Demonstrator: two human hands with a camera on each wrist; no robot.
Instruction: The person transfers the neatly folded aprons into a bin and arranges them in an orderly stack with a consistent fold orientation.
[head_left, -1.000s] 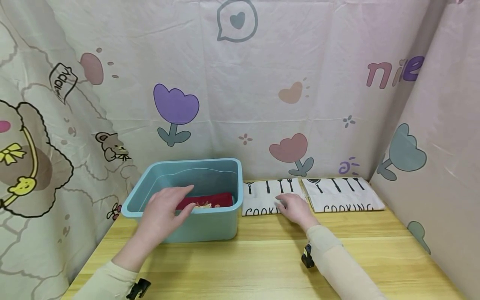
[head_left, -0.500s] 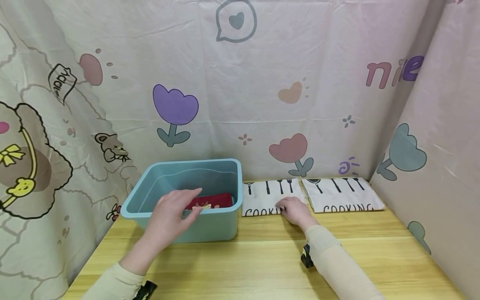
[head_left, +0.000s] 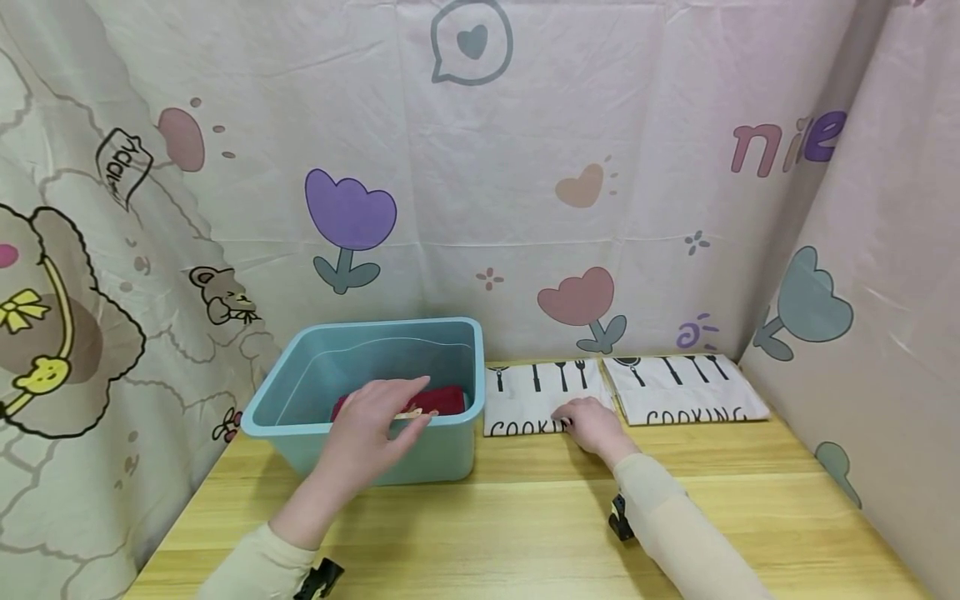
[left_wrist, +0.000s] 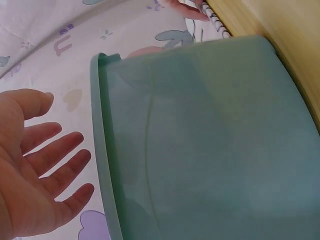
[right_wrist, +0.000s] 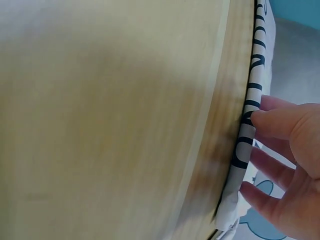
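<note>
Right beside the tub (head_left: 444, 454), my right hand (head_left: 592, 427) pinches the cloth (head_left: 525, 402) by one edge, so folds could slip loose! My left hand (head_left: 363, 435), fingers spread, holds nothing.

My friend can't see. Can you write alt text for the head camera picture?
A person's right grip pinches the near edge of a folded white COOKING cloth on a wooden table, beside a similar cloth. The left grip hovers by a blue tub with something red inside.
</note>
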